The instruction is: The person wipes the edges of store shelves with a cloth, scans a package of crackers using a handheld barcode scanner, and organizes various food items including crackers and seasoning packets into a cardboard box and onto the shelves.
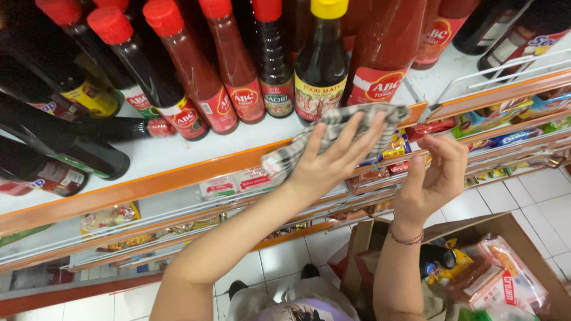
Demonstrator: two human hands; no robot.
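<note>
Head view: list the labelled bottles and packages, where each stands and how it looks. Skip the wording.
Yellow-capped bottle: upper shelf centre, dark liquid, red and yellow label.
Red sauce bottles: left of it, red caps, red oval labels.
Dark bottle: lying on the shelf, far left.
Checked cloth: on the shelf edge, under the left hand.
Right hand: empty, beside the lower racks.
Cardboard box: bottom right, holding colourful packets.

Cloth [333, 134] grey/white checked, shelf [178, 156] white w/ orange edge, bottles [196, 71] dark brown & red sauce w/ red caps, one bottle [322, 59] yellow cap, floor tiles [523, 196] white, box [505, 229] brown cardboard, bracelet [406, 239] reddish
</note>
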